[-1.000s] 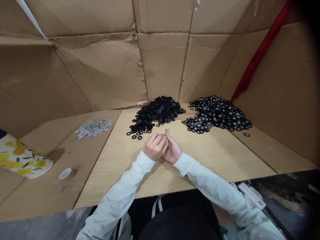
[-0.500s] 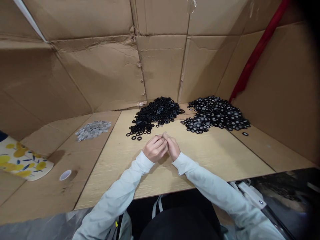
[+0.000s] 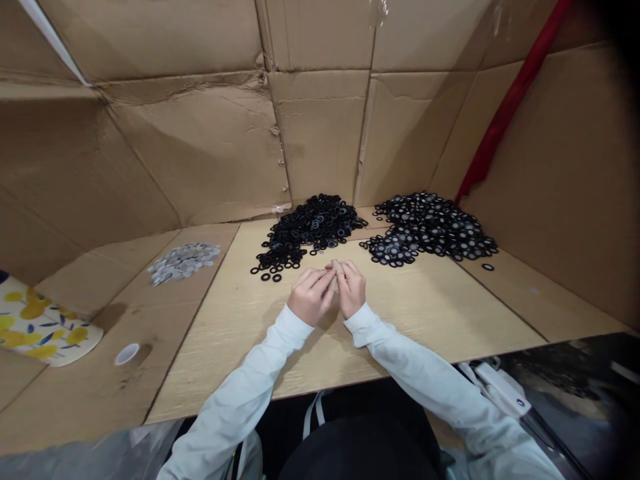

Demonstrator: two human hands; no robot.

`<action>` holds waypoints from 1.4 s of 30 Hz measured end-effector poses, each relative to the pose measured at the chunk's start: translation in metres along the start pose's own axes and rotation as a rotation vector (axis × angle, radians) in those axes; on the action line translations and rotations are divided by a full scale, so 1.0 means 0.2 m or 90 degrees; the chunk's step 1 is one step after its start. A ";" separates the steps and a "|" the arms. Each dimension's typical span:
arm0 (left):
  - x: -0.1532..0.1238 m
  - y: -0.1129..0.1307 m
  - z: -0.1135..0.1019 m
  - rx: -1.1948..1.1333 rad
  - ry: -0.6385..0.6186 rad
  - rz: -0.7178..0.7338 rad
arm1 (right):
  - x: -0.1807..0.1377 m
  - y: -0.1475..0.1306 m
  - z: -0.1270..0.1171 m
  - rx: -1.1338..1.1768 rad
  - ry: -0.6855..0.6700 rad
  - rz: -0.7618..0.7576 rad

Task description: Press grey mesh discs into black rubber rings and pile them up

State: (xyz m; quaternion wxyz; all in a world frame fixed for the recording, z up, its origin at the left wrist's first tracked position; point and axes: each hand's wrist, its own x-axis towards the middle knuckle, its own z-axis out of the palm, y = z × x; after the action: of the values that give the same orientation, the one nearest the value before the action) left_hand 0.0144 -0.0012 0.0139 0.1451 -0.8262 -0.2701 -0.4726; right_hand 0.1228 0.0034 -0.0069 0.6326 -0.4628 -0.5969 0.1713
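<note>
**Two hands meeting at the fingertips over the middle of the surface**

Both forearms, in pale sleeves, are slanting inward across the near edge of the surface (image 3: 425, 333) and converging on its middle. The left hand (image 3: 311, 295) is leaning toward the right one, its knuckles showing and its fingers bending forward. The right hand (image 3: 353, 291) is standing steeper, its fingers curling over toward the left hand's tips. The fingers of both are drawing in close and touching at the ends; whether they are gripping some small piece cannot be told, since the tips are hiding whatever lies between.

Just beyond the hands, the heap of black rings (image 3: 315, 223) is lying near the far edge, a few loose ones spilling nearward. Toward the far right corner, a heap of black rings with pale centres (image 3: 430, 227) is spreading. The pale discs (image 3: 184, 262) are lying toward the left edge, with a small white round item (image 3: 127, 354) resting nearer the near left corner.
</note>
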 end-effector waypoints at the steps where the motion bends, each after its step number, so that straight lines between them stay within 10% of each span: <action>1: 0.00 0.00 0.00 0.010 -0.003 0.001 | 0.00 0.00 0.00 -0.004 0.002 -0.003; 29: 0.00 0.04 0.00 -0.006 0.057 -0.035 | 0.07 0.08 -0.08 -0.353 0.089 -0.269; 42: 0.01 -0.02 0.02 0.149 -0.110 0.061 | 0.05 0.06 -0.08 -0.433 0.041 -0.311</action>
State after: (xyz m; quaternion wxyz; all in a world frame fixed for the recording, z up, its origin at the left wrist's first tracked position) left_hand 0.0149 0.0048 0.0131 0.2387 -0.8535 -0.2949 -0.3573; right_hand 0.1441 0.0119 -0.0083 0.4838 -0.4955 -0.6916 -0.2053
